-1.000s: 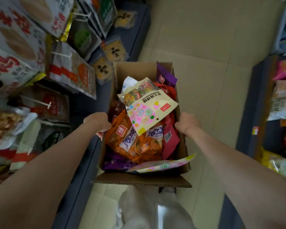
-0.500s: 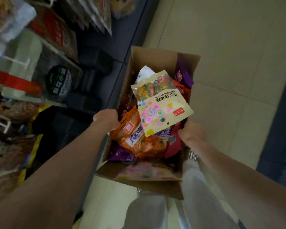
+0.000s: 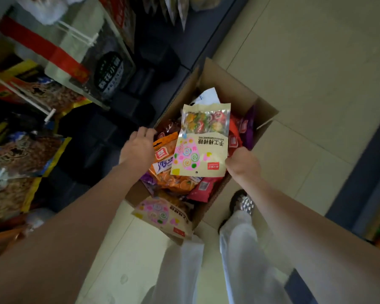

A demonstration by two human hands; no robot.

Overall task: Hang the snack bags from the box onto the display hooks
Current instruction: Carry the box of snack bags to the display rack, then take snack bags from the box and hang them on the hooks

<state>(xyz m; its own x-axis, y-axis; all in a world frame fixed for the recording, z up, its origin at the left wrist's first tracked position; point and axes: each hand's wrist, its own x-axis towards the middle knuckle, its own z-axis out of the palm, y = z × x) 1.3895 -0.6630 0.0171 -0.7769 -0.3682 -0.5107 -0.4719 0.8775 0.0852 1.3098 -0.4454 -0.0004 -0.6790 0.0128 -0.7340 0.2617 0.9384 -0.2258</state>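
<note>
Looking down, we see one cardboard box (image 3: 233, 88) full of snack bags, carried over the tiled floor (image 3: 305, 62). The left hand (image 3: 138, 148) grips the box's left wall, fingers curled over its rim; the right hand (image 3: 242, 164) grips the right wall, though we cannot see its fingers. On top of the heap lies one cream lollipop bag (image 3: 203, 143); a second of that design (image 3: 162, 216) leans against the near wall. Beneath lie orange bags (image 3: 165, 150), red and purple ones too jumbled to count. Three white display hooks (image 3: 83, 36) jut from the rack at left, packets hanging from them.
</note>
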